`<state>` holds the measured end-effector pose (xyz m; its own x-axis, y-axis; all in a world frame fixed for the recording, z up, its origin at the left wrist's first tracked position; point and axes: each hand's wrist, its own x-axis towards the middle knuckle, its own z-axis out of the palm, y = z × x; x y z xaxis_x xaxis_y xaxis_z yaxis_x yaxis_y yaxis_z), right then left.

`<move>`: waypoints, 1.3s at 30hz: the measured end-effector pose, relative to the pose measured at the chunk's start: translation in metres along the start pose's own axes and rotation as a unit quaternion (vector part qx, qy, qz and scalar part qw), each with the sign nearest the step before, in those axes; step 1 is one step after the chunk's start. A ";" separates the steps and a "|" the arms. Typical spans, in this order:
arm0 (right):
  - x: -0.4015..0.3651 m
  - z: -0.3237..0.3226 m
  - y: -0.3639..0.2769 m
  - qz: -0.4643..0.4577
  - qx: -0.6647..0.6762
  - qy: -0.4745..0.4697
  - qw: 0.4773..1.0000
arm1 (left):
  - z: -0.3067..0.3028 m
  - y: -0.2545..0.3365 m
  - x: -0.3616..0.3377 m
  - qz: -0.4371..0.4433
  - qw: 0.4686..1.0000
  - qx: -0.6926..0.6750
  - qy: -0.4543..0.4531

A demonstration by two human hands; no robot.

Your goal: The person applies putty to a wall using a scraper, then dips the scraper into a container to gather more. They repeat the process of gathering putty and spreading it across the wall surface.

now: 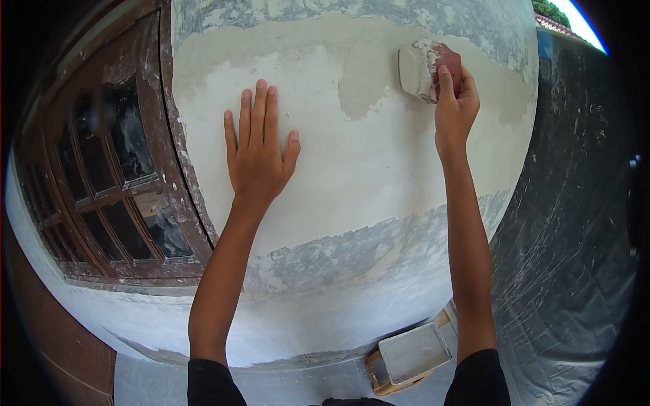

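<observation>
My right hand [458, 111] grips a dark red putty scraper [448, 62] near the upper right of the wall. A thick load of pale putty [421, 68] covers the scraper's left side, close against the wall surface. Lying flat on the wall [325, 162] at the left, my left hand [257, 149] has its fingers stretched out and holds nothing. Pale, partly dry putty coats the wall's middle band, with a damp, darker patch [362, 81] between the hands. Rough grey plaster [338, 260] shows above and below that band.
A brown wooden window [125, 196] with glass panes, spattered white, stands at the left. Below on the right, a putty-smeared tray [414, 353] rests on a wooden stool [393, 387]. Dark plastic sheeting [569, 223] hangs along the right side.
</observation>
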<state>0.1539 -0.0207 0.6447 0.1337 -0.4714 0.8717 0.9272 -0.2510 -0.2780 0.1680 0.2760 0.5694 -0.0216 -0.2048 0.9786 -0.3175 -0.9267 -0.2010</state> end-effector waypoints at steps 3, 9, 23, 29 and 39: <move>-0.033 0.026 -0.003 -0.073 -0.077 -0.097 0.990 | 0.000 0.000 0.000 0.004 1.000 0.005 0.003; -0.039 0.037 -0.001 -0.147 -0.159 -0.111 0.970 | 0.000 0.001 0.000 0.001 1.000 0.016 -0.002; 0.042 -0.049 0.029 0.037 -0.013 0.178 0.983 | 0.000 0.002 0.000 -0.004 1.000 0.023 -0.002; -0.023 0.007 -0.002 -0.032 -0.013 -0.063 0.997 | 0.000 0.002 -0.001 -0.004 1.000 0.022 -0.002; -0.012 0.005 0.016 -0.061 -0.091 -0.048 0.993 | 0.000 0.000 -0.002 -0.008 1.000 0.015 -0.003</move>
<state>0.1686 -0.0149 0.6322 0.0644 -0.3473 0.9355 0.8615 -0.4539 -0.2278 0.1684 0.2762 0.5679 -0.0114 -0.1909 0.9815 -0.2893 -0.9390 -0.1860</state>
